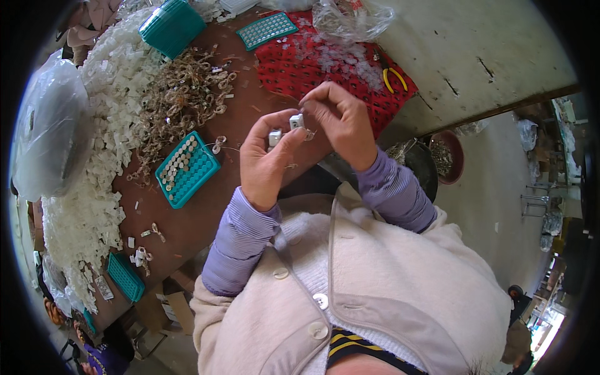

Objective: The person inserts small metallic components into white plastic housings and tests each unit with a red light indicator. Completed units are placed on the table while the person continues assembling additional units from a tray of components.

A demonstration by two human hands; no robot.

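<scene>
Two small white blocks (297,121) are in the person's left hand (265,162), above the worktop (187,228). The thumb and fingers are clamped on the upper one, and the other sits lower, within the curl of the same hand. The right hand (345,128) is raised just beside the upper block, its thumb and forefinger tips together; whether something fine lies between them cannot be told. To the left is a teal tray (201,179) of round hollows, partly filled with pale round pieces (177,164). Beyond it lie a heap of brown cord loops (181,100) and a broad bank of white pieces (106,162). Past the right hand, yellow-handled pliers (395,81) rest on a red dotted cloth (389,107).
</scene>
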